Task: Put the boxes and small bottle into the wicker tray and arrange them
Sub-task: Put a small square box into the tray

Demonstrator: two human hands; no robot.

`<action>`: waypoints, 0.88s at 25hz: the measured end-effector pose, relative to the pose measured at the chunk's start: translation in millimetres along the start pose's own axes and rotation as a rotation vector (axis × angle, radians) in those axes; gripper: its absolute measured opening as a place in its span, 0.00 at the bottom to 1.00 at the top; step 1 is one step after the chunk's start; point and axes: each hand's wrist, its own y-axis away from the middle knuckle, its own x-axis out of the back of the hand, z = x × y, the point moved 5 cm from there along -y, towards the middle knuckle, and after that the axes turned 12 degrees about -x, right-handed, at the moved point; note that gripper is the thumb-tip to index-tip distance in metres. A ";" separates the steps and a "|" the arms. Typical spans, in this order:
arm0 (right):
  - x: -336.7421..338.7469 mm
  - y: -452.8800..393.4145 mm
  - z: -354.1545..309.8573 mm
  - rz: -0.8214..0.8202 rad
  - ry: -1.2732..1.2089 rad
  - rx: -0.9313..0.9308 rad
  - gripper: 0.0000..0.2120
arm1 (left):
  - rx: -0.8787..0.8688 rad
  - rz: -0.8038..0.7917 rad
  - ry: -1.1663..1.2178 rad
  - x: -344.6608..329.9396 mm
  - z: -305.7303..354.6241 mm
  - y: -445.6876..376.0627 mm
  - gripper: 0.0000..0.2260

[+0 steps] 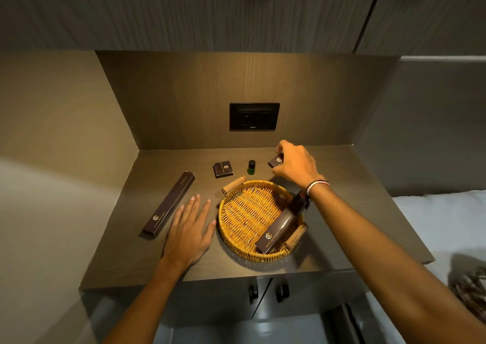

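Note:
A round wicker tray [236, 228] with two wooden handles sits in the middle of a dark wooden counter. One long dark box [282, 225] lies inside it along the right side. Behind the tray, my right hand [297, 166] is closed around a small dark box [276, 160], held just above the counter. A small green bottle [251, 167] with a black cap stands left of that hand. A square dark box [223, 169] lies further left. A second long dark box [169, 205] lies diagonally at the left. My left hand [190, 229] rests flat and open beside the tray.
The counter [342, 186] sits in a niche with walls at the back and left. A black wall socket [254, 117] is on the back wall. Cabinet doors with dark handles [282, 292] are below the front edge. A white bed surface [447, 225] lies to the right.

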 end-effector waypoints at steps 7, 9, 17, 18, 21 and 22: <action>-51.1 98.2 -45.4 -0.390 0.155 0.204 0.27 | 0.011 -0.021 -0.002 -4.0 -1.9 0.4 0.30; -67.3 108.4 -45.3 -0.441 0.157 0.206 0.25 | 0.009 -0.021 0.005 -4.5 -2.1 0.2 0.30; -40.7 87.1 -11.0 -0.365 0.304 0.256 0.17 | -0.001 -0.008 0.016 -1.9 -1.4 0.1 0.31; -34.5 82.3 -3.9 -0.378 0.382 0.255 0.16 | -0.002 -0.008 0.018 -1.7 -1.4 0.1 0.31; -30.9 78.3 9.6 -0.455 0.455 0.246 0.13 | 0.003 -0.002 0.037 -0.4 -0.9 -0.1 0.32; -31.9 79.2 10.7 -0.462 0.461 0.249 0.12 | 0.004 -0.002 0.035 0.2 -0.5 -0.2 0.32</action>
